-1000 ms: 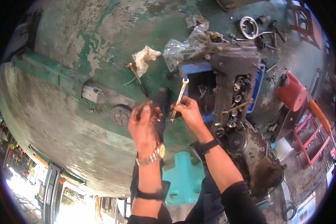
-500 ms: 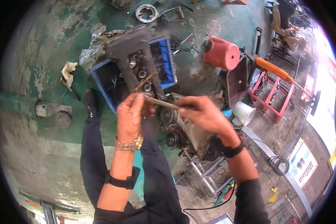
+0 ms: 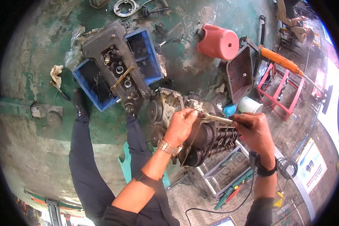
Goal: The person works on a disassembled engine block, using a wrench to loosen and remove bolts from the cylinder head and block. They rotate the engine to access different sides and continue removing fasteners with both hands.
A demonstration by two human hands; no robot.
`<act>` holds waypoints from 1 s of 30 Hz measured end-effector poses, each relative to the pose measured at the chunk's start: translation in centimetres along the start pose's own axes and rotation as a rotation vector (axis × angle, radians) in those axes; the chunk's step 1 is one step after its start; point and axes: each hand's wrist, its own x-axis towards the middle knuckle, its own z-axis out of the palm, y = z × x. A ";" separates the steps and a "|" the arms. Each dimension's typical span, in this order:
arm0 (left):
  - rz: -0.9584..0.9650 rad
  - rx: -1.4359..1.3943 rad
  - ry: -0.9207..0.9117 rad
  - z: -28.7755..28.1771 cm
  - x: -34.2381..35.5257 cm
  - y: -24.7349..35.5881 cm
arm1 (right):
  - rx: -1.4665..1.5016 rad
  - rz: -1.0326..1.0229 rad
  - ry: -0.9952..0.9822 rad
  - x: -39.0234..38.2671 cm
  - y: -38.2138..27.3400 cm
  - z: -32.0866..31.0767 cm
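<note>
My right hand [image 3: 255,132] is closed round one end of a pale, slim wrench [image 3: 218,119]. My left hand [image 3: 181,126] pinches at its other end, hiding that tip. Beneath both hands sits a greasy engine [image 3: 218,139], its camshafts and round pulleys exposed. To the left, a dark engine valve cover [image 3: 98,45] lies across a blue crate [image 3: 153,78]. A brass-coloured wrench [image 3: 121,78] rests on that cover.
A pink stool [image 3: 218,41] and a brown tray [image 3: 240,71] stand beyond the engine. Right of them are a white bucket [image 3: 250,105] and a red frame [image 3: 280,90] with an orange jack. A metal stand [image 3: 209,177] and a black cable [image 3: 222,209] lie nearer me.
Both hands have moved right with the wrench, from beside the valve cover to over the engine. My view has shifted, showing the camshafts and the brass-coloured wrench more fully.
</note>
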 end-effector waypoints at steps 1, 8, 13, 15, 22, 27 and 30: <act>0.082 0.053 0.037 0.2 0.5 -0.6 | 0.002 0.017 0.020 -0.2 0.7 -0.1; 0.181 0.157 0.019 1.9 2.3 -3.6 | -0.158 0.017 -0.118 1.6 4.6 -0.4; 0.093 0.173 -0.028 3.1 2.1 -4.6 | -0.195 0.018 -0.274 3.9 6.4 -0.3; 0.063 0.125 -0.016 3.2 2.1 -4.9 | -0.149 0.024 -0.319 4.6 6.8 -0.2; 0.025 0.146 0.009 3.3 1.8 -5.3 | -0.184 -0.110 -0.484 7.6 7.6 0.3; 0.063 0.146 0.020 3.4 1.6 -5.3 | -0.316 -0.152 -0.620 10.1 7.4 0.5; 0.031 0.095 0.024 3.6 1.4 -5.5 | -0.305 -0.160 -0.712 12.3 7.5 0.6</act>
